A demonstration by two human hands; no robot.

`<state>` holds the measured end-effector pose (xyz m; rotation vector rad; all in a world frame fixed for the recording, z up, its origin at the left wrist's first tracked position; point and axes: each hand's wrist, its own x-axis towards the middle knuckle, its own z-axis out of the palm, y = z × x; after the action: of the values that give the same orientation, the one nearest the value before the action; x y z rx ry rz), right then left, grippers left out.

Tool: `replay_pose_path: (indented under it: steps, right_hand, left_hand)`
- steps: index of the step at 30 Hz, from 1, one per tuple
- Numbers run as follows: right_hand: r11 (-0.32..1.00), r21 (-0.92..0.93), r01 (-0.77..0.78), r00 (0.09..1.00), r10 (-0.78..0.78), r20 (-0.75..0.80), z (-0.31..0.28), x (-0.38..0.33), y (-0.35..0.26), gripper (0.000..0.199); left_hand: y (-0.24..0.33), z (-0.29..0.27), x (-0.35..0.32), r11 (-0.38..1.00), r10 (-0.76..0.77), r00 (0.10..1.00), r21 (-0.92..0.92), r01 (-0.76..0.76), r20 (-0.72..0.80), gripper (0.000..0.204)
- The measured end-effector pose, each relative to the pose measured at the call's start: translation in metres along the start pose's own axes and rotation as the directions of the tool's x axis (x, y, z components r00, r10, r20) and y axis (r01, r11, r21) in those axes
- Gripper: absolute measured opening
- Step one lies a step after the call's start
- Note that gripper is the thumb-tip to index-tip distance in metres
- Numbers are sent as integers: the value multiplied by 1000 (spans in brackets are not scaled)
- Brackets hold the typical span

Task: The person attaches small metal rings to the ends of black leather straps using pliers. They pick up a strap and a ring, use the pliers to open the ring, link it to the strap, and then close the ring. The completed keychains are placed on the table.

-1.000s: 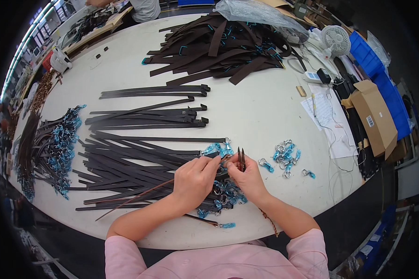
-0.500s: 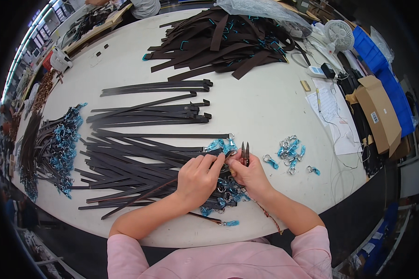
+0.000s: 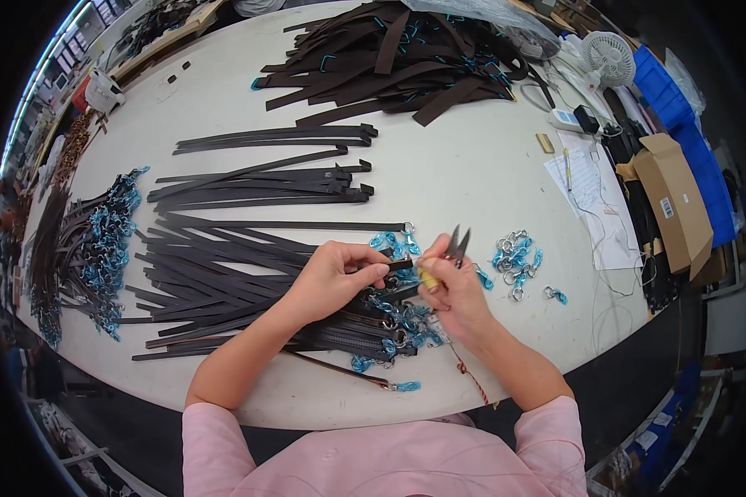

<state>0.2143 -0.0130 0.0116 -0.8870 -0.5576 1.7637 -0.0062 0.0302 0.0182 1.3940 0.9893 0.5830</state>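
Note:
My left hand [image 3: 336, 277] pinches the folded end of a black strap [image 3: 400, 265] between thumb and fingers. Close by on the right, my right hand [image 3: 460, 302] is closed around small scissors [image 3: 458, 242], their blades pointing up and slightly parted. A short yellow cylindrical piece [image 3: 428, 280] also sits in that hand's fingers; its kind is unclear. Under and left of my hands lies a heap of black straps [image 3: 215, 286], many with metal clasps wrapped in blue film [image 3: 410, 319] at their right ends. One strap [image 3: 340, 369] lies apart along the near side.
Loose blue-wrapped clasps [image 3: 515, 257] lie to the right. Black straps [image 3: 265, 186] lie in rows further back, below a big pile of dark brown straps [image 3: 389, 66]. More clasped straps [image 3: 99, 240] are heaped left. A fan [image 3: 609, 56], papers [image 3: 593, 182] and a cardboard box [image 3: 667, 190] line the right side.
My hands have moved slightly apart; the left now pinches the strap end lifted above the heap. The scissors have tilted to the right, and the yellow piece shows more plainly.

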Motion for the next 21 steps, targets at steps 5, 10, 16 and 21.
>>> replay_pose_path:
  steps: [5, 10, 16, 21]
  right_hand:
    - [973, -1, 231, 947, -225, 231, -23, -13, -47, 5]
    - [627, -728, 277, 925, 30, 379, -54, -20, -63, 7]
    - [276, -881, 385, 902, -314, 296, -1, -20, -36, 21]
    - [315, -819, 479, 872, -282, 401, -14, -8, -11, 24]
  left_hand:
    - [-2, -5, 1, 996, -85, 996, -4, 85, -19, 24]
    - [8, -6, -4, 998, -20, 1000, 55, 19, 2, 26]
    - [21, 5, -15, 995, -72, 995, 71, 68, 62, 30]
    - [8, 10, -11, 992, -126, 981, 21, 125, 149, 27]
